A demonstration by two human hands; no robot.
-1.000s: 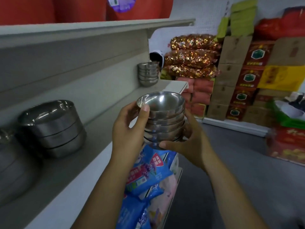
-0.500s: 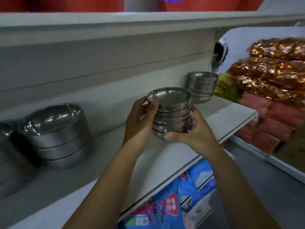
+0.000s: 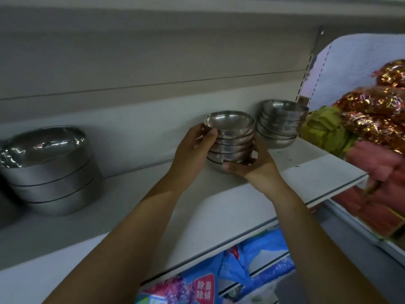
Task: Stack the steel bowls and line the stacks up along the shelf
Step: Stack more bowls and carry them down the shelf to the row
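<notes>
A stack of several small steel bowls is held between both hands at the back of the white shelf. My left hand grips its left side, thumb on the top rim. My right hand cups its base and right side. Whether the stack rests on the shelf I cannot tell. Just to its right stands a second stack of small bowls, nearly touching. A stack of larger steel bowls sits far left on the same shelf.
The shelf's right end lies just beyond the second stack. Gold foil packs, a green bundle and pink packs are piled to the right. Blue packets fill the shelf below. An upper shelf overhangs.
Both hands have carried the small stack from out in front of the shelf inward and to the right, up against the second small stack near the back wall.
</notes>
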